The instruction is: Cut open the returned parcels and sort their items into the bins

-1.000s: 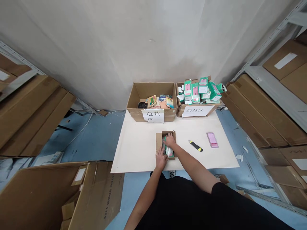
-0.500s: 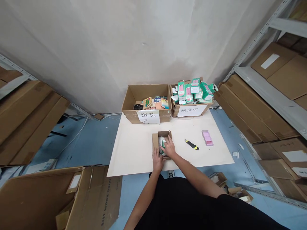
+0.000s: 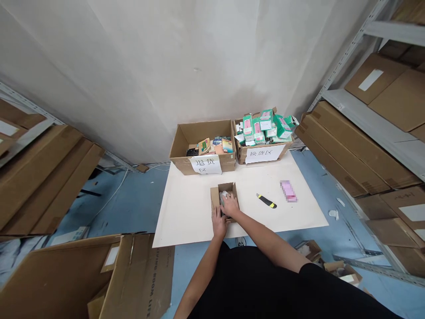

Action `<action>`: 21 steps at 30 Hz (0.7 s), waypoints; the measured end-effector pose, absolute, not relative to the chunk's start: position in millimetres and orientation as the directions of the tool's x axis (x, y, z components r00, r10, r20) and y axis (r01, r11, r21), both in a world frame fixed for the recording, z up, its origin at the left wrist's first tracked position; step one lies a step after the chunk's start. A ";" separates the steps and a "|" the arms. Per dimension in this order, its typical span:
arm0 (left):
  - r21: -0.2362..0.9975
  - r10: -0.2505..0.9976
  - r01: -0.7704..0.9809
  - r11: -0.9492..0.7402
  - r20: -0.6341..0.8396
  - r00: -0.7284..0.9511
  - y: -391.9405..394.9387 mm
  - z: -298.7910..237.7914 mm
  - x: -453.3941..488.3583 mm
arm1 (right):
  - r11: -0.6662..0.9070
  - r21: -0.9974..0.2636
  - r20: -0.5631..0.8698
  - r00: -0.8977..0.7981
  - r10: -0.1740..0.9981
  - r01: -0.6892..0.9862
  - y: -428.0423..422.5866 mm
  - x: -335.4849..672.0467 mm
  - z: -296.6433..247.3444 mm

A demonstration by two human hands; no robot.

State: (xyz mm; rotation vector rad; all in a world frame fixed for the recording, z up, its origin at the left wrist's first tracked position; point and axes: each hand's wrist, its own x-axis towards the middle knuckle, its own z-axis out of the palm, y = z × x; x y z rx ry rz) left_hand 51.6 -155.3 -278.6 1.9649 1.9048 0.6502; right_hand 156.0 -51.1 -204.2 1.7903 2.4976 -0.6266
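A small open cardboard box (image 3: 215, 196) sits on the white board (image 3: 186, 208) in front of me. My left hand (image 3: 219, 224) grips the box's near edge, fingers curled on it. My right hand (image 3: 229, 205) reaches into the box, fingers closed over a packet in clear wrap; only a pale corner of it (image 3: 225, 194) shows. A yellow and black utility knife (image 3: 266, 201) lies to the right of the box, and a pink flat item (image 3: 287, 191) lies beyond it.
Two labelled cartons stand at the board's far edge: the left carton (image 3: 203, 146) holds mixed small packs, the right carton (image 3: 262, 148) is heaped with green and pink boxes. Shelving with big cartons (image 3: 352, 146) flanks both sides. A large open carton (image 3: 83, 274) lies near left.
My right hand has gone deeper into the small box and now covers the green packet that showed earlier. The left hand has stayed on the box's edge. The camera view shifted slightly.
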 end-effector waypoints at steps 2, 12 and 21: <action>0.530 0.996 0.847 -0.052 0.089 0.006 -153.9 -279.2 50.8 | 0.260 -0.321 -0.253 -0.348 0.903 0.910 -53.0 153.4 -205.3; 0.497 0.999 0.866 0.047 -0.007 -0.050 -153.2 -273.4 41.4 | 0.375 -0.395 -0.069 -0.434 0.898 0.839 -47.6 151.7 -174.7; 0.454 0.992 0.891 -0.008 0.116 -0.050 -136.2 -274.9 17.1 | 0.482 -0.394 0.083 -0.492 0.867 0.782 -26.6 150.2 -107.7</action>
